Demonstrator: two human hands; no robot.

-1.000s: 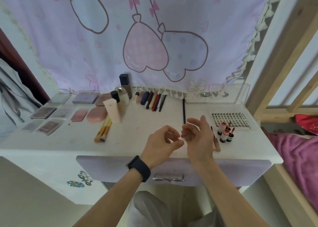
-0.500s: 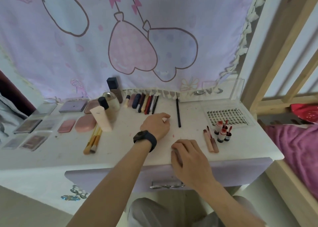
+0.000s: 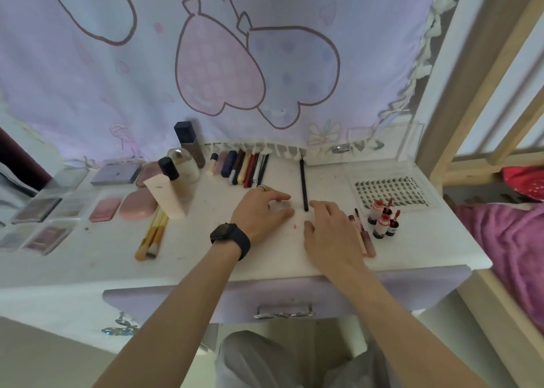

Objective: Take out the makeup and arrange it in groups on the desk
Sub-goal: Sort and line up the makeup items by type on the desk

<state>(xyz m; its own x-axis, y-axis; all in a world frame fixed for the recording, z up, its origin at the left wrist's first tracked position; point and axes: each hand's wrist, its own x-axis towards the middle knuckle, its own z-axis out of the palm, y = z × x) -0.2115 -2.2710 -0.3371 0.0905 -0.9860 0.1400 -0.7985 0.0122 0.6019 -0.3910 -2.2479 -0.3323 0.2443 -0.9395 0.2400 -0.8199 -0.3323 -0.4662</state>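
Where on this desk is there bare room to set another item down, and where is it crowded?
Free: between the brushes and the left hand; between the black pencil and the lash tray. Crowded: the pencil row, bottles and lip tints.

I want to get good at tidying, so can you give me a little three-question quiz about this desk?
1. True or false: the black pencil lies apart from the row of pens.
2. Which wrist wears the watch? A left, B right.
3. Fill in: the little red bottles stand to the ___ of the right hand.
Key: 1 true; 2 A; 3 right.
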